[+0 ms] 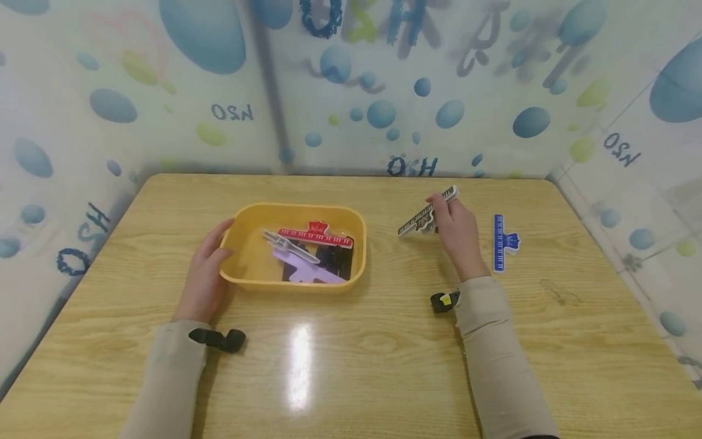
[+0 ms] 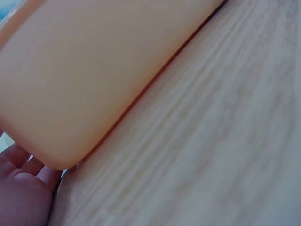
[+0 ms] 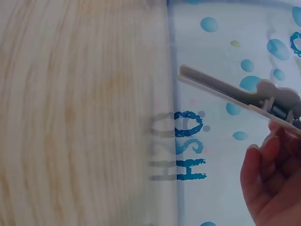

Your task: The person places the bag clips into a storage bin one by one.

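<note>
My left hand (image 1: 205,274) holds the left end of a yellow plastic bin (image 1: 296,286), its thumb over the rim. In the left wrist view, the fingers (image 2: 33,167) lie against the bin's outer wall near the bottom corner. Above the table, my right hand (image 1: 456,228) pinches a black clip with a white piano-key pattern (image 1: 414,224), tilted up to the right. Its pale edge and spring (image 3: 278,110) show in the right wrist view. A blue clip (image 1: 499,244) of similar shape lies on the table to the right of that hand.
Inside the bin are a red clip (image 1: 315,235), a lilac clip (image 1: 309,268), a clear clip (image 1: 293,247) and dark pieces (image 1: 334,259). The wooden table (image 1: 384,366) meets patterned walls (image 1: 351,140) at the back and sides.
</note>
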Motion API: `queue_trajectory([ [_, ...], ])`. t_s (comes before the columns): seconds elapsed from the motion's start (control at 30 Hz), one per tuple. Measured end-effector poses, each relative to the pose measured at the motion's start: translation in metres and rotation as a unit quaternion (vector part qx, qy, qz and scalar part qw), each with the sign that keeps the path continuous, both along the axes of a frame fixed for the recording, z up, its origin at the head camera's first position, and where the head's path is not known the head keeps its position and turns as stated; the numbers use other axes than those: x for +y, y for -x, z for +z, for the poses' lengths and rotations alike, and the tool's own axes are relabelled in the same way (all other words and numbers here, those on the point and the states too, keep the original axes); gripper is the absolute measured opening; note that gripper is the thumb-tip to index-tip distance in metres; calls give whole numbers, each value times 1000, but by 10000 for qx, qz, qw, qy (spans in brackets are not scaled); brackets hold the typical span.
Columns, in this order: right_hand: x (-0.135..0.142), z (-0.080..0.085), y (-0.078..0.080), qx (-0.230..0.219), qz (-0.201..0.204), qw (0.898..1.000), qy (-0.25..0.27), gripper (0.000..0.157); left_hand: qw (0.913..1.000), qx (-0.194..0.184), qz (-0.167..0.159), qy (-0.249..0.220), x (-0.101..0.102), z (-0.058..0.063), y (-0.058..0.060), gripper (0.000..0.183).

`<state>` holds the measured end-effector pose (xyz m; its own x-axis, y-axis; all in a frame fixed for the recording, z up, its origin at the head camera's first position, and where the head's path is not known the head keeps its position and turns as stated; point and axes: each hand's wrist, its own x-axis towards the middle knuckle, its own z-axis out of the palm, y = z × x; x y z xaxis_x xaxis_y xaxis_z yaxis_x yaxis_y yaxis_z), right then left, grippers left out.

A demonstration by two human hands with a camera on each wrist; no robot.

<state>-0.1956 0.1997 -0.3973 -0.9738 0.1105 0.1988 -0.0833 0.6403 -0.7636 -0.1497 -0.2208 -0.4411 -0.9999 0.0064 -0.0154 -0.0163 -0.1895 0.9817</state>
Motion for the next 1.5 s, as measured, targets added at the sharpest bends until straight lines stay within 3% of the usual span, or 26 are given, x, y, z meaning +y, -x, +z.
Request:
queue_trajectory([
  [0.3, -3, 7, -2, -74, 103, 9995, 305, 54, 10000, 2, 32, 68, 0, 0, 0, 49],
  [0.7, -11, 21, -7, 238, 308, 9965, 745, 45, 10000, 17, 35, -7, -1, 1, 0, 49],
  [0.77, -16, 30, -13, 226, 344, 9961, 784, 45, 10000, 7, 43, 7, 0, 1, 0, 49],
  [1.13, -19, 30, -13, 567, 440, 9925, 991, 48, 10000, -34, 30, 56, 0, 1, 0, 49],
  [1.5, -37, 53, -32, 1052, 488, 9815, 1522, 32, 10000, -36, 12, 32, 1, 2, -1, 49],
])
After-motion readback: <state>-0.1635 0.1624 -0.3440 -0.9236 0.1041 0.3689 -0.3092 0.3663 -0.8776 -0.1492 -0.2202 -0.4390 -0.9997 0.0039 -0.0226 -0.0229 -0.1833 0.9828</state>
